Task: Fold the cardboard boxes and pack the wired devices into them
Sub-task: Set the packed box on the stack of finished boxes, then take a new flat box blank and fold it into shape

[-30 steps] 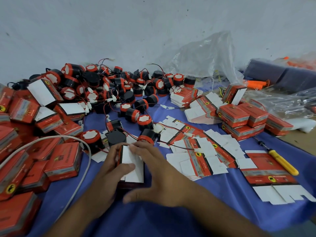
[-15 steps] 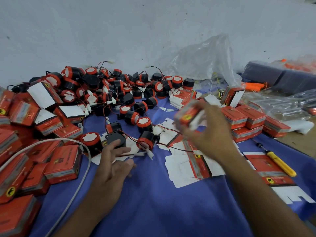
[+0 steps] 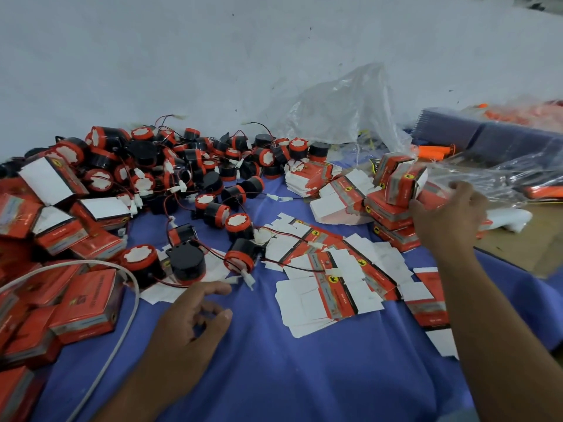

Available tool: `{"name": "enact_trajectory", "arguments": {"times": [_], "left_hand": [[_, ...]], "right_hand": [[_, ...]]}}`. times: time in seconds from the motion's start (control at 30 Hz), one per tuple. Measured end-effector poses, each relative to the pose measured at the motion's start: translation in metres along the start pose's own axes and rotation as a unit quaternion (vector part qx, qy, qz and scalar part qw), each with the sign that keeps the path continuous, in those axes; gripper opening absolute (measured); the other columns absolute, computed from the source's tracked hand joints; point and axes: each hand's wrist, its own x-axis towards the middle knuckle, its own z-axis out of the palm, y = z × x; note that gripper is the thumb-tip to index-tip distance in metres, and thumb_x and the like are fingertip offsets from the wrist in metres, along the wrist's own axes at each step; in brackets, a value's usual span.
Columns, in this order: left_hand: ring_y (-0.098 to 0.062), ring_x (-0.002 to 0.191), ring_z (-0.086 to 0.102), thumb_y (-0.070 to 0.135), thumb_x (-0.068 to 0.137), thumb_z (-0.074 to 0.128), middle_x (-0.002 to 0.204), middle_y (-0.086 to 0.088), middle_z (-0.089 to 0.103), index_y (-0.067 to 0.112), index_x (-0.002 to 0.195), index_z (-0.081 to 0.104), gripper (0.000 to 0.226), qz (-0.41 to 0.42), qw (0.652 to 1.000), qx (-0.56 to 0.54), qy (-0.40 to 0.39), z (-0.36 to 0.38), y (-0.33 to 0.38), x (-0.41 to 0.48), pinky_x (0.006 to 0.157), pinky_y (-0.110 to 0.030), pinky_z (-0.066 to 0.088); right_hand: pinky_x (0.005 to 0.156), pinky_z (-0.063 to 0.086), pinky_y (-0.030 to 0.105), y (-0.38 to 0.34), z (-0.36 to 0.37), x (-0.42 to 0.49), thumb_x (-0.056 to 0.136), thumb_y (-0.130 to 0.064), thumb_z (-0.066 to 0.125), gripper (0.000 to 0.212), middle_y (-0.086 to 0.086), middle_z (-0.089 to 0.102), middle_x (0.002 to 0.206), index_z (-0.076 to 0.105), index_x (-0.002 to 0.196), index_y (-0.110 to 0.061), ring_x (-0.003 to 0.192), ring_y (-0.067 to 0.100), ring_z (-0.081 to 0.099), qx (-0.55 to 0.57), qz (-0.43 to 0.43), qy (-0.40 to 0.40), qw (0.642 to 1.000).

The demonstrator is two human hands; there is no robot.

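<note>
- A heap of wired devices (image 3: 182, 166), black drums with red rims and thin red and black leads, lies on a blue cloth (image 3: 304, 376) against a pale wall
- Right of the heap, the right hand (image 3: 447, 214) reaches to a stack of closed red boxes (image 3: 393, 214); a folded box (image 3: 403, 184) sits tilted on top of that stack, its white end flap facing the hand
- The thumb lies at the tilted box's lower corner and the fingers are just beside its flap; the hand is blurred, and whether it grasps the box or has let go cannot be told
- In front of the heap, the left hand (image 3: 189, 324) hovers low over the cloth, fingers loosely curled and released, holding nothing; a white connector (image 3: 249, 281) lies just beyond its fingertips
- A black device (image 3: 185, 263) with a red lead stands at the heap's near edge, just beyond that hand
- Unfolded box blanks (image 3: 329, 287) are spread between the heap's near edge and the stack
- Left of the heap, more packed boxes (image 3: 85, 303) are piled, with a white cable (image 3: 122, 339) looped over them
- Behind the heap to its right, a clear plastic bag (image 3: 344, 111) stands crumpled
</note>
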Motion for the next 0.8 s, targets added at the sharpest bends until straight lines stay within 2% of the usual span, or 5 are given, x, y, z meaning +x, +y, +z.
{"name": "enact_trajectory", "arguments": {"times": [0.2,0.3,0.5,0.7,0.8], "left_hand": [[-0.009,0.074,0.063,0.040,0.083,0.059,0.088,0.007,0.067,0.039,0.114,0.060,0.031,0.002,1.000,0.009,0.001,-0.001,0.001,0.000,0.063,-0.023,0.048],[-0.012,0.079,0.065,0.038,0.082,0.059,0.087,0.004,0.068,0.036,0.113,0.062,0.031,-0.001,1.000,0.004,-0.001,-0.001,0.000,0.000,0.073,-0.037,0.053],[-0.012,0.081,0.066,0.040,0.083,0.059,0.087,0.004,0.070,0.036,0.114,0.061,0.031,0.004,1.000,0.006,0.001,-0.002,0.001,-0.001,0.076,-0.043,0.054],[-0.010,0.081,0.066,0.042,0.086,0.062,0.085,0.009,0.070,0.040,0.113,0.061,0.027,0.011,1.000,0.008,0.014,-0.003,0.000,-0.001,0.078,-0.042,0.055],[-0.007,0.080,0.066,0.040,0.088,0.066,0.088,0.013,0.068,0.039,0.115,0.059,0.028,0.031,0.999,0.011,0.026,-0.002,0.001,-0.001,0.072,-0.033,0.054]], "right_hand": [[0.091,0.046,0.045,-0.023,-0.005,-0.031,0.086,-0.027,0.072,0.031,0.019,0.057,0.116,0.060,0.104,-0.006,0.107,0.038,0.053,-0.047,-0.113,0.004,0.992],[0.058,0.044,0.029,-0.039,-0.001,-0.075,0.087,-0.055,0.067,0.038,0.000,0.061,0.084,0.060,0.093,-0.018,0.077,0.022,0.059,-0.138,-0.134,-0.214,0.958],[0.109,0.039,0.044,-0.046,0.031,-0.110,0.073,-0.064,0.078,0.113,0.015,0.031,0.155,0.019,0.153,-0.011,0.141,0.035,0.036,-0.284,-0.051,-0.425,0.858],[0.062,0.049,0.023,-0.033,0.011,-0.075,0.085,-0.025,0.080,0.017,-0.009,0.072,0.088,0.067,0.094,-0.020,0.074,0.005,0.067,-0.004,-0.016,-0.371,0.929],[0.059,0.057,0.029,-0.033,-0.001,-0.063,0.093,-0.019,0.071,0.012,-0.006,0.076,0.087,0.068,0.086,-0.028,0.070,0.008,0.071,0.209,0.018,-0.254,0.944]]}}
